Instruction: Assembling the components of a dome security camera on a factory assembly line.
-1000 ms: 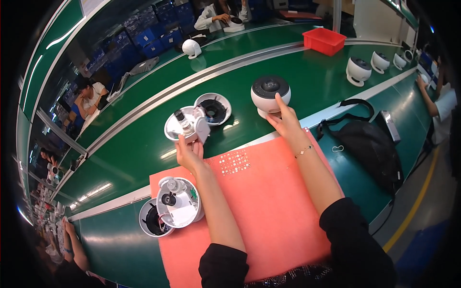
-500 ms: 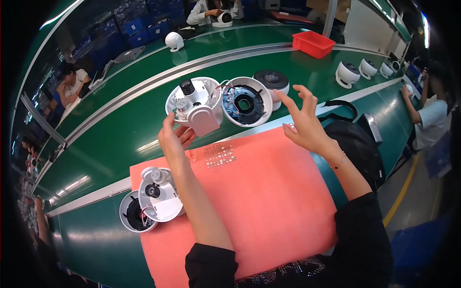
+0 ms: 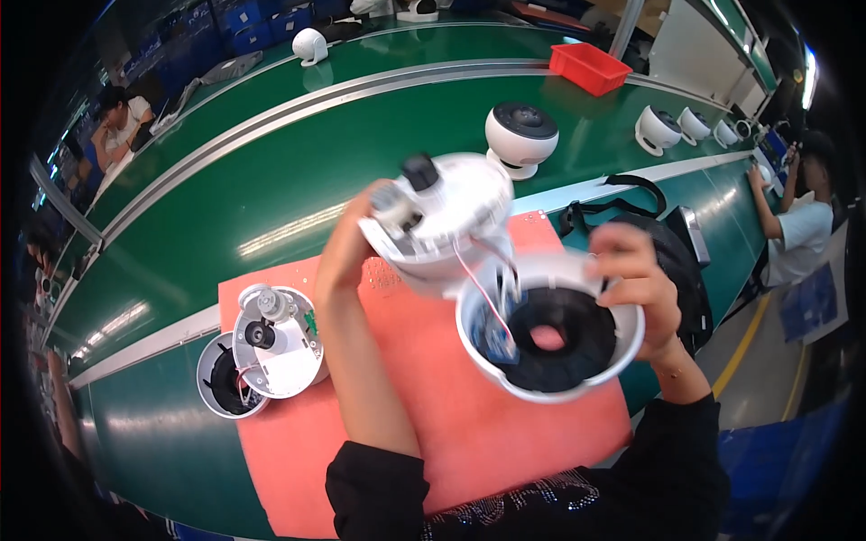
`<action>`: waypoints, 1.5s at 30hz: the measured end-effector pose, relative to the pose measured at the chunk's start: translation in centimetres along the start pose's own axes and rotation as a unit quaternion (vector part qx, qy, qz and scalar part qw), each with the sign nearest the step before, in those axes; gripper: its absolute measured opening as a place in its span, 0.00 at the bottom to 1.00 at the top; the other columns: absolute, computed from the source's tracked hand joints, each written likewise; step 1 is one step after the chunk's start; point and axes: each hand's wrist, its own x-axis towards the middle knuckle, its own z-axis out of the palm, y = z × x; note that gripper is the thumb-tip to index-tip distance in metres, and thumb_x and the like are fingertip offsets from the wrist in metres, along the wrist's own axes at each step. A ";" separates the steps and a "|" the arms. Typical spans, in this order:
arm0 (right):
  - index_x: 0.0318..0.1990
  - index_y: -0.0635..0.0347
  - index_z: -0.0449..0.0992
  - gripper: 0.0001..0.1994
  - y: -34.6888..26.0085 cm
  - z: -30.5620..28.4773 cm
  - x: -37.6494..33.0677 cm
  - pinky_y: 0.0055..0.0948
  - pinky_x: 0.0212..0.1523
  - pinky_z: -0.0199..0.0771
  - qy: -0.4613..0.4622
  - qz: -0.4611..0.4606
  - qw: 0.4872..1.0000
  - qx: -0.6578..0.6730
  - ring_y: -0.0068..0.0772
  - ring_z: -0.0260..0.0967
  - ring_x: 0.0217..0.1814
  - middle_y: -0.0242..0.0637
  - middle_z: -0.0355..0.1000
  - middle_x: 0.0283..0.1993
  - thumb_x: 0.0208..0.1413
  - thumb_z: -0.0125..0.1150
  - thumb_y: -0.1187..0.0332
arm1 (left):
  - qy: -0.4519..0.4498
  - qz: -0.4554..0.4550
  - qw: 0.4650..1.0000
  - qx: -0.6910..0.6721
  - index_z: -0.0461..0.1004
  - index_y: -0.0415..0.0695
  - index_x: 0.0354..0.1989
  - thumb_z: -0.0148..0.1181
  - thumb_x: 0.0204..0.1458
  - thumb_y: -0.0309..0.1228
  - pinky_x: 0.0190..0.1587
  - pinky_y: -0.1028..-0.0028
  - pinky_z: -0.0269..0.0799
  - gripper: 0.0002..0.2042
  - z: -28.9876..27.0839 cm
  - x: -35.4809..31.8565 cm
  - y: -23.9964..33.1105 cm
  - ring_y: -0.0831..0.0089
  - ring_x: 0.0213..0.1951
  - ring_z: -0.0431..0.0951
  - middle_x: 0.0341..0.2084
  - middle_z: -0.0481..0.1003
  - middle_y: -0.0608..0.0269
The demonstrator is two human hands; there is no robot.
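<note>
An opened, white round camera-like device is held above the pink mat (image 3: 433, 361), its two halves joined by thin wires. My left hand (image 3: 350, 236), partly hidden, grips the white housing half (image 3: 465, 194), which bears a dark cylinder and a small motor. My right hand (image 3: 642, 293), smeared by motion, has its fingers over the rim of the white bowl-shaped shell (image 3: 487, 362), with a black ring and blue circuit board inside. Beside my left forearm lies a second opened device (image 3: 293, 361). Small screws (image 3: 383, 273) rest on the mat, partly hidden.
A closed white device with a dark top (image 3: 523, 135) stands on the green bench (image 3: 271, 198). A red bin (image 3: 588, 70) sits at the back; several white devices (image 3: 657, 131) line the right. A black bag (image 3: 663, 239) lies at right. Other people work around the benches.
Both halves of the opened device have come off the bench, towards me and rightward over the mat. My right hand, empty and spread before, is now on the shell; my left hand holds the housing half.
</note>
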 end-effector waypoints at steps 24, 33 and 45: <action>0.50 0.65 0.58 0.19 -4.5 -0.9 -5.1 0.20 0.49 0.61 -0.111 0.521 0.664 0.525 0.19 0.60 0.49 0.35 0.63 0.45 0.53 0.55 0.72 | -0.163 0.186 0.863 0.439 0.74 0.37 0.37 0.53 0.46 0.30 0.39 0.63 0.73 0.11 5.0 -16.7 2.6 0.50 0.45 0.73 0.47 0.69 0.45; 0.44 0.61 0.59 0.19 -6.9 -0.5 -5.5 0.12 0.30 0.66 -0.155 0.521 0.698 0.466 0.13 0.66 0.36 0.33 0.68 0.37 0.49 0.62 0.73 | -0.246 0.113 0.885 0.380 0.73 0.38 0.43 0.52 0.44 0.31 0.56 0.51 0.56 0.17 4.4 -18.6 1.9 0.29 0.59 0.46 0.61 0.44 0.33; 0.32 0.64 0.67 0.16 -5.6 0.2 -3.9 0.16 0.26 0.68 -0.182 0.396 0.841 0.320 0.16 0.68 0.28 0.34 0.70 0.30 0.41 0.70 0.68 | -0.148 0.082 0.914 0.368 0.74 0.34 0.36 0.68 0.33 0.50 0.20 0.72 0.70 0.30 5.9 -17.0 3.5 0.64 0.16 0.75 0.18 0.74 0.53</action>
